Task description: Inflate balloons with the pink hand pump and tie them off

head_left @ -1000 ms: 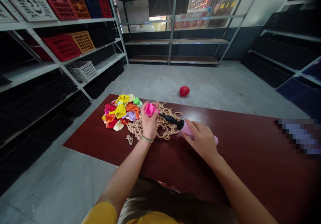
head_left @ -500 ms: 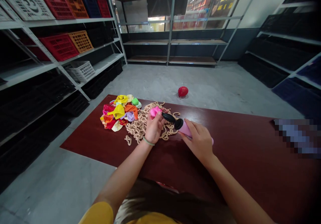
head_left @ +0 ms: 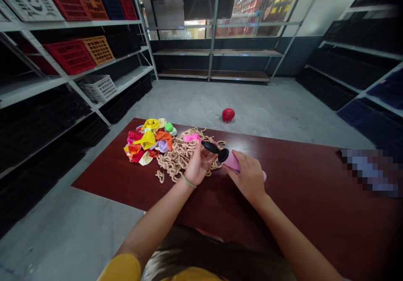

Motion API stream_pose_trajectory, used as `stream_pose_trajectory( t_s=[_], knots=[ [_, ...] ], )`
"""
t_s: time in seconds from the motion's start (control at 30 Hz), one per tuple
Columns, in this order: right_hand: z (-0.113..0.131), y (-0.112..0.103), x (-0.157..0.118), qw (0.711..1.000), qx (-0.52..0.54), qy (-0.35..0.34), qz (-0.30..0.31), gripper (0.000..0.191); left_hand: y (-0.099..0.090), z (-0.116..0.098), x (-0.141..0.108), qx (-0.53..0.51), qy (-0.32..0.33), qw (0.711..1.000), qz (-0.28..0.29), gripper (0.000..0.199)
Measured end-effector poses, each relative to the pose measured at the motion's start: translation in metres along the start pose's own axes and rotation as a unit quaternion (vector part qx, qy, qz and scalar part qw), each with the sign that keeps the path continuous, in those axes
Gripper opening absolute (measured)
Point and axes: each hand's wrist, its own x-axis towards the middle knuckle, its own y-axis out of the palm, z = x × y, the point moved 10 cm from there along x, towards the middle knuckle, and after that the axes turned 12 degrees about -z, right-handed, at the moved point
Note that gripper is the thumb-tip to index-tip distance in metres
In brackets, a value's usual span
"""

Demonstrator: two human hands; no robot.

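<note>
The balloon pump (head_left: 231, 161) is pink with a black nozzle (head_left: 210, 147), the loose balloons (head_left: 147, 141) multicoloured.

Soft indoor light, strong wide-angle distortion at edges.

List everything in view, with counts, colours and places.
Table: one, dark red, under the hands.
Deflated balloons: many, mixed colours, heaped at left of table.
Deflated pink balloon: one, pink, on the tangle.
Cord tangle: one, tan, beside the heap.
Hand pump: one, pink and black, in the right hand.
Inflated balloon: one, red, on the floor.
Crates: several, red, orange, white, on left shelves.
Left hand: one, open above the tangle.
Right hand: one, gripping the pump.
</note>
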Motion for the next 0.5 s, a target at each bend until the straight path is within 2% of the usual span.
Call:
stream_pose_trajectory(
  t_s=[0.17,0.4,0.5],
  knots=[
    [0.002,0.004,-0.001,1.0,0.01,-0.002,0.016,0.047,-0.002,-0.031,-0.005,-0.022,0.144,0.989,-0.018,0.029],
    [0.01,0.024,-0.005,0.991,0.061,-0.033,0.116,0.058,0.0,-0.047,-0.01,-0.051,0.198,0.979,-0.004,0.024],
    [0.001,0.031,-0.007,0.984,0.05,-0.031,0.167,0.062,-0.001,-0.051,-0.011,-0.056,0.231,0.971,-0.012,0.027]
  ],
)
